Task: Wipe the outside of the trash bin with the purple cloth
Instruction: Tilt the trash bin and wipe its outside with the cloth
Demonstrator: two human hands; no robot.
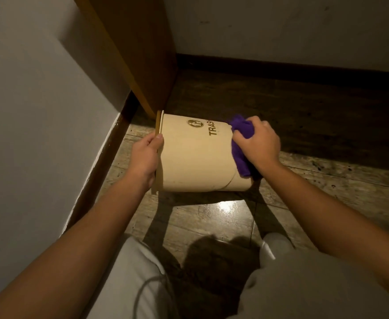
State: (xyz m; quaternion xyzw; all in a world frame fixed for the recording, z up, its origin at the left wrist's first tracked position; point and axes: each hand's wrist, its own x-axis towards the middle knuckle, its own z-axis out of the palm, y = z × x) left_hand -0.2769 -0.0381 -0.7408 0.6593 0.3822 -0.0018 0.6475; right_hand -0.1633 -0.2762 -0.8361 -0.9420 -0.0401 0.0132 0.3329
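Floor (223,217) of glossy tile, wall corner beyond. Trash bin (195,157) held on its side just above it, rim leftward. My left hand (144,157) clamps the rim, thumb on the outside. My right hand (259,143) bunches the purple cloth (240,143) against the bin's base end.

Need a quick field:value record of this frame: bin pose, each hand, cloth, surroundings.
bin pose: trash bin tipped on its side, rim toward the left, base toward the right, held just above the floor or resting on it, cannot tell
left hand: left hand grips the bin's rim
right hand: right hand presses the purple cloth on the bin near its base
cloth: bunched, partly under the hand
markings: logo and "TRAS" visible, the rest covered
surroundings: wooden panel and wall behind and to the left
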